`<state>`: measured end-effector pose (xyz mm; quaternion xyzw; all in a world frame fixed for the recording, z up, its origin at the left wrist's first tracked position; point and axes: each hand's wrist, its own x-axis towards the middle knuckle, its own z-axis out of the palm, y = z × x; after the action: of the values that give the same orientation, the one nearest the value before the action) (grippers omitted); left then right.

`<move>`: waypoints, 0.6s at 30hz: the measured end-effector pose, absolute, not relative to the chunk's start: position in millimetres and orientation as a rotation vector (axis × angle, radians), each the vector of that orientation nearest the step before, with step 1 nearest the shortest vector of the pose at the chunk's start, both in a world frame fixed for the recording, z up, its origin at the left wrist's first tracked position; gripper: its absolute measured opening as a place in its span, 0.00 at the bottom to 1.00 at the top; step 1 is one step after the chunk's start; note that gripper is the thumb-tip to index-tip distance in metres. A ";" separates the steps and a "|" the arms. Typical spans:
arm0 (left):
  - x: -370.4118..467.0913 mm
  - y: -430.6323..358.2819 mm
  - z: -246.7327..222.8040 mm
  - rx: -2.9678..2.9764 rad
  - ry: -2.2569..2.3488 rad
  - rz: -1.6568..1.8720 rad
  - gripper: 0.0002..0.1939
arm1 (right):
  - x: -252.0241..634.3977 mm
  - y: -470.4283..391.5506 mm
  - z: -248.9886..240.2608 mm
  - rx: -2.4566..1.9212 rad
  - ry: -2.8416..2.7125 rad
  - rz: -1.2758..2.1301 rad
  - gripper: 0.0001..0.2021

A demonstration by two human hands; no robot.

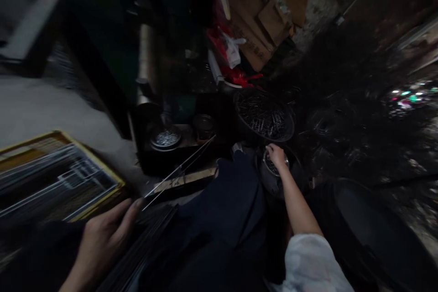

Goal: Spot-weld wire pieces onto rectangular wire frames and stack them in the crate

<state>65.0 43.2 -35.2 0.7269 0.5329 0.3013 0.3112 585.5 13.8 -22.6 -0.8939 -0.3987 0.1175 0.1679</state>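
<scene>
Right hand (pixel 276 155) in metal pot (pixel 270 178)

**Tight floor, few open lanes**

I saw little free room around the right hand (pixel 276 155), which sat over a small metal pot (pixel 272 175) at centre frame. Just above it a black basket of metal pieces (pixel 264 116) blocked the way upward, and a large dark basin (pixel 372 228) closed the lower right. Left of centre, a dark machine base (pixel 167 146) stood in the path, with thin wires (pixel 181 171) slanting across from the left hand (pixel 102 237). A yellow-edged tray (pixel 58 178) filled the left edge. The pale floor (pixel 44 105) at upper left lay open.
</scene>
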 end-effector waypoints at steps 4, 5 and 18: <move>73.1 40.6 -25.2 1.885 1.390 0.850 0.20 | 500.5 47.8 -24.7 -2.099 -1.346 0.383 0.16; 73.7 40.3 -25.3 1.880 1.411 0.854 0.21 | 473.9 56.2 -29.1 -2.000 -1.366 0.467 0.16; 37.5 31.1 -28.8 1.834 1.497 0.966 0.20 | 269.6 117.9 -63.7 -1.426 -0.751 1.145 0.20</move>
<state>37.5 31.1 -28.8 0.6870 0.5606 0.3616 0.2881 269.6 117.9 -63.7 -0.6025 -0.3171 0.4838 0.5499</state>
